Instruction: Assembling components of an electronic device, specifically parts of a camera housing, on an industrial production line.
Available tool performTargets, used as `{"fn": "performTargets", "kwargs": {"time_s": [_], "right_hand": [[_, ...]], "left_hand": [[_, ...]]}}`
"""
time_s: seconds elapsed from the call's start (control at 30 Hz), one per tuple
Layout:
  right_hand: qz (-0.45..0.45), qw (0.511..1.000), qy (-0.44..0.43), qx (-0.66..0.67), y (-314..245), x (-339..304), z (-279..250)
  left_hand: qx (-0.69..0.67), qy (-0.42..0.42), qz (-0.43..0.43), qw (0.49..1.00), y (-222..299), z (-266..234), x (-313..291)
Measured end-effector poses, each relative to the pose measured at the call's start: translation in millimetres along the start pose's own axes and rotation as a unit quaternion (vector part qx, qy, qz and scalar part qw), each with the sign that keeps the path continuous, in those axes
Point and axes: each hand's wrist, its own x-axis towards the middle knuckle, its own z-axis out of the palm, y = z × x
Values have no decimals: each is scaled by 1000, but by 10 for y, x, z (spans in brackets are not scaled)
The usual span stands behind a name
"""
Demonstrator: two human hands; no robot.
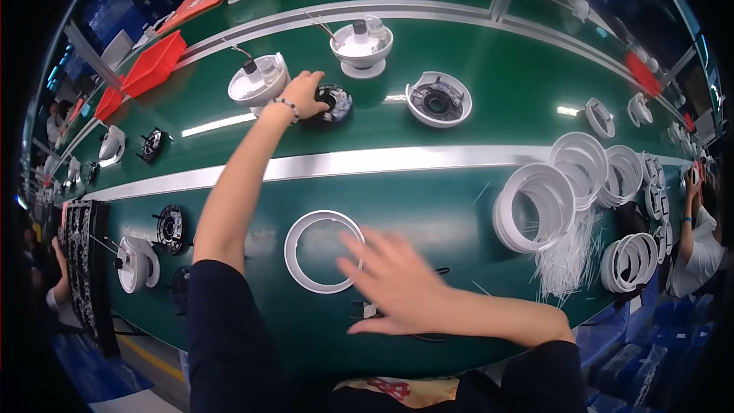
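Observation:
My left hand [303, 97] reaches far forward, its thumb and fingers closed at the left edge of a black round camera-like module [334, 104] on the far green strip. Just left of it stands a white dome-shaped housing [254, 86] with wires; a second white housing [362, 48] stands behind. My right hand [401, 279], smeared by motion, has its fingers spread over the right rim of a white plastic ring [292, 254]. Below that hand lies a small cutter-like tool [368, 310], partly covered. Whether the right fingers touch the ring I cannot tell.
Stacked white rings [527, 210] and a heap of thin white strips [567, 260] lie at the right. A white bowl with a black insert [439, 100] sits ahead. At the left are a black module [170, 228], a white housing [138, 264] and a black rack [86, 275]. Other people work around.

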Motion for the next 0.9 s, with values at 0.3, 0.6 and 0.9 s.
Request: {"fn": "performTargets", "kwargs": {"time_s": [0.3, 0.6, 0.9], "right_hand": [[-124, 986, -53, -100, -200, 417, 690], [21, 984, 41, -173, 338, 289, 60], [-19, 995, -70, -70, 180, 396, 526]], "left_hand": [[-203, -64, -195, 957, 90, 28, -417], [-435, 12, -215, 874, 66, 253, -673], [-614, 157, -136, 761, 179, 495, -831]]}}
